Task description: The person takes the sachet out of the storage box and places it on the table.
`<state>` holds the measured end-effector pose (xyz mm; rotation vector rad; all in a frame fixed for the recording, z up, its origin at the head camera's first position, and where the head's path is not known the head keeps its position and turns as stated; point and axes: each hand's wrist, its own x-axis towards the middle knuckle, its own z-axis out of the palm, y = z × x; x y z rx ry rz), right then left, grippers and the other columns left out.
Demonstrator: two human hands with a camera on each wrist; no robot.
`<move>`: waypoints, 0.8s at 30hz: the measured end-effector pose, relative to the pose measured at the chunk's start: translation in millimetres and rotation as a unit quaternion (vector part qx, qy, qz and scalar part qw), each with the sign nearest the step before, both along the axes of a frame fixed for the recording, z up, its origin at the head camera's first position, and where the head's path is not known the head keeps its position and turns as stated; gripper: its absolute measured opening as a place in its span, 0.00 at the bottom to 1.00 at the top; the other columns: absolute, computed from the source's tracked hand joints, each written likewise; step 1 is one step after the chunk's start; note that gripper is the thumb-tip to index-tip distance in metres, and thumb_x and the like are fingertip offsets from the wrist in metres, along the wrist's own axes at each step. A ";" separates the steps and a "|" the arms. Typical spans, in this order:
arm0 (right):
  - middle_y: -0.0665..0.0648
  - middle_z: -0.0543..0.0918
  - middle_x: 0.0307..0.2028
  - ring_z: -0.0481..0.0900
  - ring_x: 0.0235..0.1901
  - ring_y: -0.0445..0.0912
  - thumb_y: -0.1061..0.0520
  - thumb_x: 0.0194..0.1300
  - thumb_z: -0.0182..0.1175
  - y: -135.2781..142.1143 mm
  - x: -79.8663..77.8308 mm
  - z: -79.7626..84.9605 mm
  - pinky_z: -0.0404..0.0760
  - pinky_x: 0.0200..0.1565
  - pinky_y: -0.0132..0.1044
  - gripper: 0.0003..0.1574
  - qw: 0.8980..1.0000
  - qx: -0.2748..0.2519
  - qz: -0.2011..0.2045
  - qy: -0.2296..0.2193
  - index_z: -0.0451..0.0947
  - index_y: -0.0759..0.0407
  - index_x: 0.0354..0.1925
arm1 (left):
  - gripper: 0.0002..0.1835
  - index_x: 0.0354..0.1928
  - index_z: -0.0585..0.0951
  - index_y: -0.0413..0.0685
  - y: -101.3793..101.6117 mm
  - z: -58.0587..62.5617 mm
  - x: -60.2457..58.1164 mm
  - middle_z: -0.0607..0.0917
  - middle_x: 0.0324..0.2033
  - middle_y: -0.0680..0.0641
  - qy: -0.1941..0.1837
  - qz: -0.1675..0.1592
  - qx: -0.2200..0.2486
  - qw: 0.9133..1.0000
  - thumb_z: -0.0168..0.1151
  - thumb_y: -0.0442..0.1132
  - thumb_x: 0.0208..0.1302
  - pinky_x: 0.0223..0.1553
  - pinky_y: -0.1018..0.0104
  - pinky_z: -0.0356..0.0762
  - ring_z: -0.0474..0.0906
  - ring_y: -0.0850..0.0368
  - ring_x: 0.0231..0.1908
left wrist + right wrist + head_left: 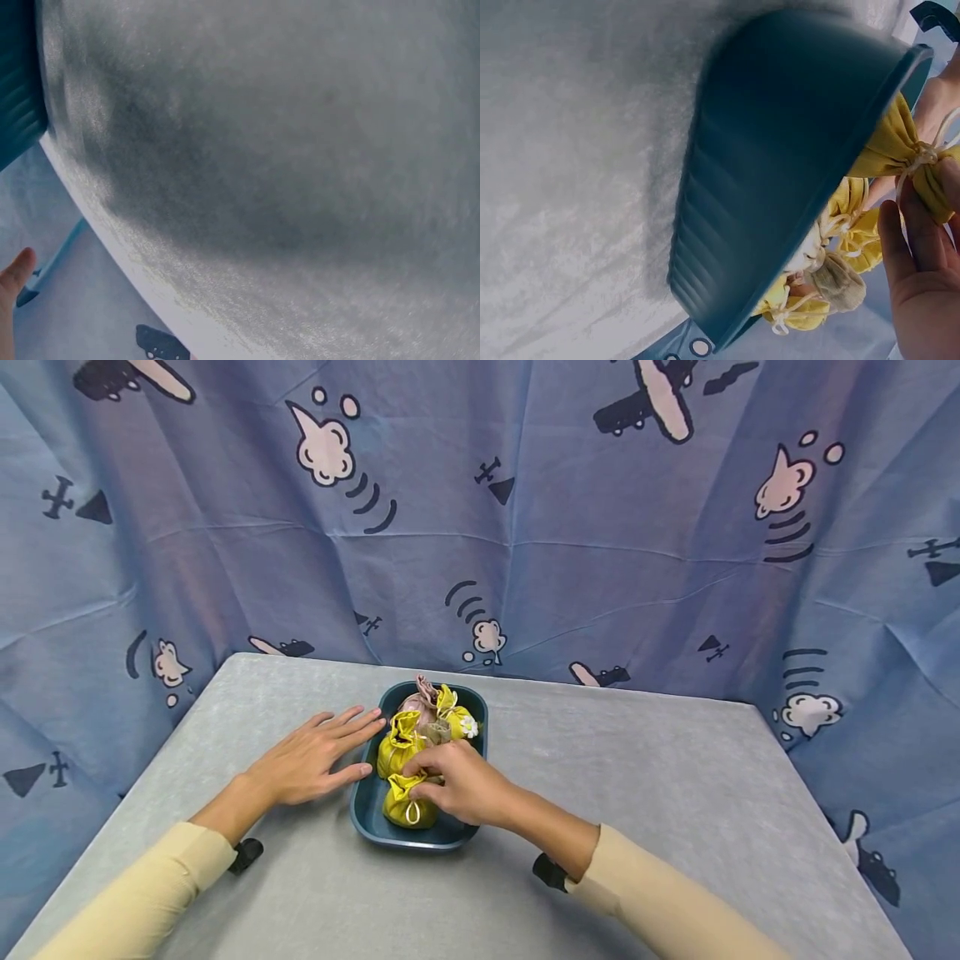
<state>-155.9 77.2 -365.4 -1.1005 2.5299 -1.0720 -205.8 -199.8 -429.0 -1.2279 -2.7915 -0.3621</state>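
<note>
A dark teal plastic basin (448,840) on the table holds several small drawstring pouches. My right hand (468,783) pinches the gathered neck of the nearest yellow pouch (411,812), which has a white cord; the right wrist view shows its knotted neck (922,154) between thumb and fingers. Behind it sit a second yellow pouch (392,758), a yellow one with a white flower (459,723), a pinkish pouch (414,706) and a grey-beige one (437,732). My left hand (311,758) has its fingers spread, fingertips right at the basin's left rim.
The grey-covered table (652,793) extends on both sides of the basin. A blue curtain (450,510) printed with planes and clouds hangs behind the table's far edge. Black straps (551,872) sit at both wrists.
</note>
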 end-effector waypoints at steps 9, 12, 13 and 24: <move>0.55 0.88 0.44 0.84 0.45 0.41 0.66 0.62 0.68 14.9 0.9 21.2 0.81 0.50 0.32 0.13 1.000 -0.030 0.006 -0.004 0.85 0.64 0.47 | 0.37 0.77 0.60 0.53 0.6 -0.3 -0.7 0.60 0.76 0.49 -0.002 0.002 0.000 1.000 0.49 0.61 0.74 0.68 0.37 0.54 0.53 0.44 0.75; 0.55 0.87 0.45 0.84 0.46 0.42 0.66 0.62 0.69 21.1 -1.2 30.4 0.80 0.51 0.31 0.14 0.999 -0.045 0.008 0.001 0.85 0.64 0.47 | 0.37 0.77 0.60 0.53 0.4 -0.4 -0.9 0.60 0.76 0.49 -0.001 0.001 -0.001 1.000 0.49 0.61 0.74 0.68 0.36 0.55 0.54 0.44 0.74; 0.55 0.87 0.45 0.83 0.47 0.42 0.66 0.61 0.69 23.1 -1.9 33.7 0.80 0.51 0.31 0.13 0.999 -0.051 0.008 0.000 0.85 0.64 0.47 | 0.37 0.77 0.60 0.53 0.2 -0.3 -0.8 0.60 0.76 0.49 -0.001 0.001 -0.001 1.000 0.50 0.61 0.74 0.68 0.36 0.55 0.54 0.44 0.74; 0.58 0.87 0.46 0.85 0.46 0.45 0.70 0.59 0.68 56.8 -9.6 72.0 0.81 0.51 0.32 0.13 0.995 -0.088 -0.024 0.040 0.85 0.65 0.45 | 0.37 0.77 0.60 0.53 0.8 -0.6 -0.1 0.59 0.76 0.49 -0.001 0.003 -0.004 1.000 0.49 0.62 0.73 0.67 0.36 0.55 0.54 0.44 0.74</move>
